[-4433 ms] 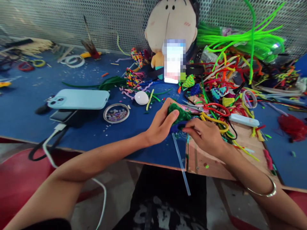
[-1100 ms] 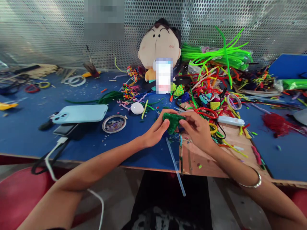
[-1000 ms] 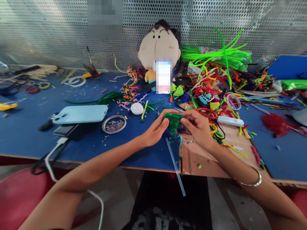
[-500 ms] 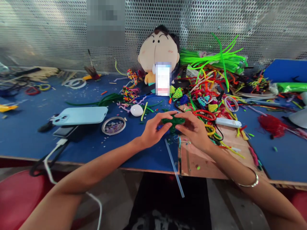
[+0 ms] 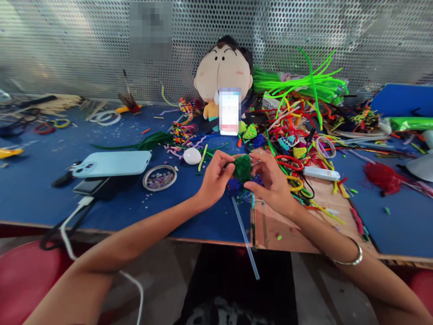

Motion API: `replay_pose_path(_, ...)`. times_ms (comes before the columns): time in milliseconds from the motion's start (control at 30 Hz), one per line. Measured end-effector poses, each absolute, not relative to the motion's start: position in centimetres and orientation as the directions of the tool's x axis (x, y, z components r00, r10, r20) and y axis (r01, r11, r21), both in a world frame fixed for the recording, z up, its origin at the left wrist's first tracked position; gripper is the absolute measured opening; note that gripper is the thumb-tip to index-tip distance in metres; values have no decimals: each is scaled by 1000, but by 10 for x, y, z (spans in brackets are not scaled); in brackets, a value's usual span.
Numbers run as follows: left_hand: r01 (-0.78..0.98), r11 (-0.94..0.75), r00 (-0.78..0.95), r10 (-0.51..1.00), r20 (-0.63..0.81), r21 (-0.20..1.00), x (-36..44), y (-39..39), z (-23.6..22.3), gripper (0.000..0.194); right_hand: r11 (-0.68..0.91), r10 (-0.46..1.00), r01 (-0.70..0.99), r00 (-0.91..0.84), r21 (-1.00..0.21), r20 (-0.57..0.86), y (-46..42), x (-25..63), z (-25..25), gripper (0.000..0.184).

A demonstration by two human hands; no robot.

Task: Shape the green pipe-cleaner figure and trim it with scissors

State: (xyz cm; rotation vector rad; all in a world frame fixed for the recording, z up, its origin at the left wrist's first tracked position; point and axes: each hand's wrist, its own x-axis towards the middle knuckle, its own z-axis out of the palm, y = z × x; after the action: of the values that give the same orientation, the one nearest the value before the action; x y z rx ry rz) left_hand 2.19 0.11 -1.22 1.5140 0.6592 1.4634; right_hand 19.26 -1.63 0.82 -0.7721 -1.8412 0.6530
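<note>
A dark green fuzzy pipe-cleaner piece point(image 5: 242, 167) is held between both my hands just above the blue table point(image 5: 34, 180). My left hand point(image 5: 213, 180) pinches its left side with thumb and fingers. My right hand point(image 5: 270, 180) pinches its right side, a silver bangle point(image 5: 348, 260) on that wrist. A blue bit point(image 5: 233, 184) shows just under the green piece. A clear glue stick point(image 5: 245, 237) lies below my hands and sticks out over the table's front edge.
A light-blue phone point(image 5: 113, 163) lies on a dark power bank with cables at the left. Beside it are a round tin of beads point(image 5: 159, 177) and a white egg shape point(image 5: 191, 155). A plush doll point(image 5: 223, 76), neon green pipe cleaners point(image 5: 304, 83), red-handled scissors point(image 5: 287, 161) and a brown board point(image 5: 321, 212) fill the right.
Both hands have lifted and turned the green piece, which now looks rounder and more bunched. The view has dropped slightly. Other things on the table stay put.
</note>
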Motion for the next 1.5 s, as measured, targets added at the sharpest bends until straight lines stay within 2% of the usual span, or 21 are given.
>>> replay_pose_path(133, -329, -201, 251, 924, 290, 923, 19, 5, -11, 37, 710, 703, 388, -342, -587, 624, -12, 196, 4, 48)
replay_pose_path(233, -314, -191, 297, 911, 287, 930, 16, 7, -12, 35, 705, 700, 457, -325, -543, 635, -10, 199, 5, 43)
replay_pose_path(333, -265, -314, 316, 865, 390, 912, 14, 10, -15, 36, 684, 706, 512, -284, -520, 649, -11, 201, 7, 42)
replay_pose_path(467, -63, -532, 336, 786, 520, 845, 12, 12, -17, 57, 645, 732, 547, -242, -533, 637, -13, 202, 7, 46)
replay_pose_path(533, 105, -648, 295, 745, 599, 754, 11, 11, -17, 57, 637, 747, 531, -245, -559, 619, -14, 201, 6, 50)
replay_pose_path(633, 322, -775, 230, 621, 749, 543, 10, 8, -16, 51, 648, 745, 497, -252, -578, 618, -14, 200, 2, 45)
replay_pose_path(733, 374, -822, 213, 528, 822, 430, 10, 6, -15, 49, 667, 720, 504, -244, -550, 650, -15, 199, 1, 33)
replay_pose_path(833, 332, -804, 204, 572, 794, 494, 11, 6, -15, 47, 668, 706, 542, -244, -510, 665, -15, 200, 3, 28)
replay_pose_path(1000, 226, -614, 180, 789, 587, 756, 14, 3, -14, 48, 666, 691, 572, -232, -479, 684, -15, 199, 4, 30)
replay_pose_path(1100, 154, -506, 154, 861, 485, 849, 15, 1, -12, 42, 697, 651, 551, -217, -459, 727, -15, 197, 4, 28)
replay_pose_path(1267, 118, -426, 162, 899, 406, 897, 17, -1, -5, 25, 665, 676, 583, -204, -467, 708, -16, 196, 4, 27)
replay_pose_path(1500, 63, -394, 199, 905, 375, 917, 18, -1, -4, 28, 675, 650, 612, -228, -412, 725, -19, 197, 12, 28)
